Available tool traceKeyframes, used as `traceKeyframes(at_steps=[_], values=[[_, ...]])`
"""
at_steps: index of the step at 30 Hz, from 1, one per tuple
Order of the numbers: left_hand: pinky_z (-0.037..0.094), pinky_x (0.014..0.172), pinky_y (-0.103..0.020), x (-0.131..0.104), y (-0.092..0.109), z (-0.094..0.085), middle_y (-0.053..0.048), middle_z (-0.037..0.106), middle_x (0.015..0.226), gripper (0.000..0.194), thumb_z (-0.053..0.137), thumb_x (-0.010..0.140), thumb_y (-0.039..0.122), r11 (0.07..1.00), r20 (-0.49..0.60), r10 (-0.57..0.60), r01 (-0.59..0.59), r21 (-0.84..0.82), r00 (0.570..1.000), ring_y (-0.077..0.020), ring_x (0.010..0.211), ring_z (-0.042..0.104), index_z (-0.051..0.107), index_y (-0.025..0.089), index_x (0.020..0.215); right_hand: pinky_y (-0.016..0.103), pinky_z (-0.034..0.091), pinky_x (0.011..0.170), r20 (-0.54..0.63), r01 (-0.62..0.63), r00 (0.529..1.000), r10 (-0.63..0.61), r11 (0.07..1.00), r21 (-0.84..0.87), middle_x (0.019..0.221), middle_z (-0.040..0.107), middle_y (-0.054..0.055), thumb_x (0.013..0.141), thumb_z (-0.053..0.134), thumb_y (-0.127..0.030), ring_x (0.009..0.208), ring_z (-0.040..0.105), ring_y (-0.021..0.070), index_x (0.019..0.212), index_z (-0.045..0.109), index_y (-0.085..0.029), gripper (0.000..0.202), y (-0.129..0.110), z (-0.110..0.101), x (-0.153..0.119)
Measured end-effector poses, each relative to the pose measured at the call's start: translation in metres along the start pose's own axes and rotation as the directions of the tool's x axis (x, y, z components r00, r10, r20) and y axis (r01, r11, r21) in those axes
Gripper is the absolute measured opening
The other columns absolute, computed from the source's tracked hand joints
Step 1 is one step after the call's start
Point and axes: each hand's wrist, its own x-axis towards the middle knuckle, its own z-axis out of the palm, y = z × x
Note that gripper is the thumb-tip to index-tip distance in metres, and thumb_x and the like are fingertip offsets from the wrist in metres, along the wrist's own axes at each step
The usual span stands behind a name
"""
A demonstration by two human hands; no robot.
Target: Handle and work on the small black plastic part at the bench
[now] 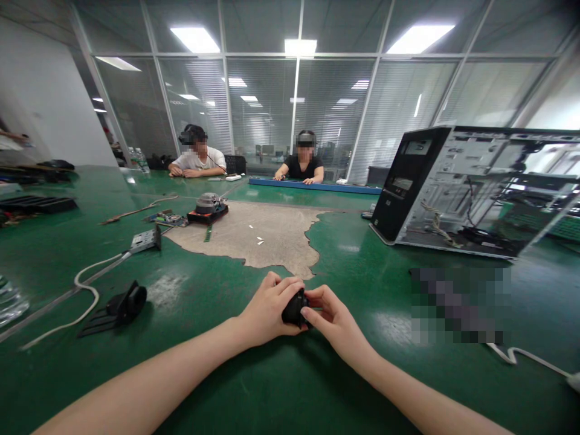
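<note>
Between my hands, just above or on the green table [254,386], is a small rounded black object [293,308]; its kind cannot be made out. My left hand [270,305] wraps over its left side, with the fingers across its top. On its right side, my right hand [330,314] pinches the edge with thumb and fingertips. Most of the object's left half is hidden by my fingers. Beyond my hands lies a bare brown patch [281,241] of the tabletop with a few white scraps on it.
An opened computer case [453,193] stands at right, near a blurred-out flat item [457,305] with a white cable. At left lie a black plastic part [124,308], a metal bracket [145,240] and a pale cable [90,287]. Two people sit across, by a blue bar [317,186].
</note>
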Motion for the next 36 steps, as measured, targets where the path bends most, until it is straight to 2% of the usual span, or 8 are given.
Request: traceKeyframes(at_steps=[3,6,9,14,21,26,31,36], values=[[0.036,0.085,-0.038,0.0004,-0.0018,0.0013,-0.006,0.049,0.118,0.063,0.064,0.064,0.037,0.998,0.022,0.034,-0.033,-0.06,0.999,-0.0252,0.096,0.047,0.037,0.019,0.118,0.028,0.049,0.069,-0.004,0.011,1.0,-0.011,1.0,-0.009,0.086,0.054,0.0,0.076,0.057,-0.026,0.085,0.056,0.0162,0.087,0.048,-0.021,0.015,0.0008,0.0007,-0.0002],[0.037,0.084,-0.039,0.0012,-0.002,0.0024,-0.005,0.052,0.114,0.068,0.065,0.065,0.035,0.997,0.043,0.02,-0.016,-0.08,0.999,-0.0248,0.095,0.048,0.031,0.021,0.122,0.029,0.05,0.072,-0.013,0.027,1.0,-0.027,0.999,-0.038,0.089,0.054,0.001,0.077,0.056,-0.024,0.085,0.057,0.0156,0.089,0.049,-0.021,0.015,0.0011,0.0013,-0.0002],[0.039,0.08,-0.038,0.0019,-0.0015,0.0027,-0.004,0.055,0.106,0.06,0.066,0.063,0.034,0.996,0.038,-0.003,0.006,-0.087,0.999,-0.0238,0.088,0.048,0.038,0.021,0.115,0.031,0.048,0.08,-0.032,0.026,0.999,-0.029,0.997,-0.072,0.096,0.055,0.002,0.076,0.056,-0.022,0.091,0.056,0.0165,0.095,0.049,-0.021,0.021,0.0007,0.0014,-0.0001],[0.04,0.075,-0.035,0.0022,-0.0004,0.0005,-0.003,0.056,0.104,0.055,0.067,0.061,0.03,0.994,0.033,-0.004,0.008,-0.108,0.999,-0.0217,0.082,0.043,0.042,0.021,0.109,0.029,0.05,0.075,-0.011,0.014,1.0,-0.014,0.997,-0.078,0.091,0.055,0.002,0.077,0.056,-0.024,0.088,0.056,0.0164,0.091,0.05,-0.021,0.016,-0.0008,0.0023,-0.0011],[0.037,0.079,-0.036,0.0014,0.0015,-0.0005,-0.002,0.055,0.104,0.06,0.068,0.06,0.028,0.989,0.031,-0.036,0.04,-0.143,0.999,-0.0228,0.089,0.04,0.04,0.023,0.113,0.027,0.051,0.068,-0.02,0.03,0.999,-0.031,0.998,-0.049,0.085,0.051,0.0,0.077,0.055,-0.027,0.084,0.055,0.0156,0.086,0.049,-0.021,0.012,-0.0018,0.0026,-0.0028],[0.029,0.086,-0.041,0.0018,0.001,0.0013,-0.002,0.055,0.103,0.063,0.072,0.055,0.03,0.993,0.022,-0.061,0.063,-0.103,0.998,-0.0267,0.1,0.039,0.041,0.024,0.11,0.031,0.05,0.071,-0.032,-0.031,0.999,0.029,0.998,-0.046,0.091,0.054,0.002,0.076,0.056,-0.027,0.085,0.057,0.0168,0.09,0.047,-0.021,0.018,-0.0007,0.0024,-0.0003],[0.025,0.091,-0.038,0.0022,-0.0018,0.0032,-0.002,0.054,0.105,0.059,0.068,0.06,0.028,0.986,0.053,-0.009,0.018,-0.164,0.999,-0.0218,0.098,0.047,0.037,0.024,0.11,0.03,0.049,0.073,-0.006,-0.015,1.0,0.014,0.998,-0.056,0.089,0.055,0.001,0.074,0.058,-0.027,0.084,0.057,0.0164,0.087,0.047,-0.021,0.018,-0.0026,0.0024,-0.0019],[0.029,0.089,-0.035,0.0014,-0.0022,0.003,-0.002,0.053,0.108,0.059,0.067,0.063,0.029,0.976,0.061,-0.005,0.018,-0.215,0.998,-0.0204,0.099,0.049,0.035,0.024,0.112,0.028,0.05,0.07,-0.032,0.008,0.999,-0.009,0.999,-0.044,0.087,0.052,0.0,0.075,0.057,-0.029,0.086,0.056,0.0163,0.085,0.048,-0.021,0.015,-0.0021,0.0018,-0.0012]])
